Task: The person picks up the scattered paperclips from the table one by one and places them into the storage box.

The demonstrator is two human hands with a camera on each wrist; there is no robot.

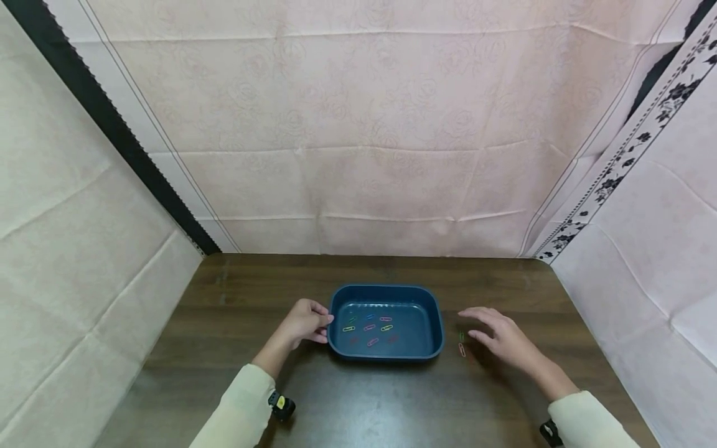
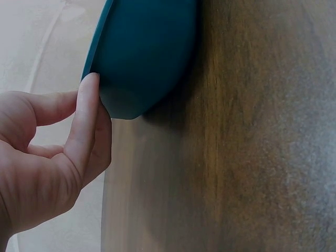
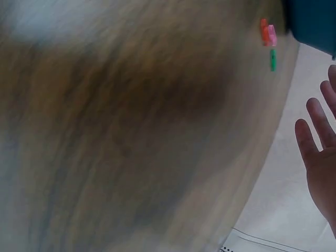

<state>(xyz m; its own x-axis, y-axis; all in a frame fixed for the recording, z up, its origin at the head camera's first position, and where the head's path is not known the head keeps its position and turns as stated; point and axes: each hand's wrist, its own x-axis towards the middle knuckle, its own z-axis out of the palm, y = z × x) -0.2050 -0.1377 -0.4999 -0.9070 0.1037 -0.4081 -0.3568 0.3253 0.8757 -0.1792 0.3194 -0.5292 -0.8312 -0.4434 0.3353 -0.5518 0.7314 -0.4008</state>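
A dark blue rectangular tray (image 1: 386,357) sits on the wooden table, holding several small paper clips, among them a yellow paper clip (image 1: 386,328) and a pink paper clip (image 1: 373,342). My left hand (image 1: 305,322) pinches the tray's left rim between thumb and fingers; the left wrist view shows this grip on the tray wall (image 2: 147,47). To the right of the tray, my right hand (image 1: 504,339) hovers with its fingers extended and holds nothing. Just left of its fingertips lie a green paper clip (image 3: 273,60), a red one (image 3: 264,31) and a pink one (image 3: 272,35).
The brown wooden table (image 1: 386,404) extends around the tray. Pale patterned cloth (image 1: 358,124) hangs behind its far edge, with more cloth on the left (image 1: 84,280) and right sides. Dark wrist devices are worn on both arms.
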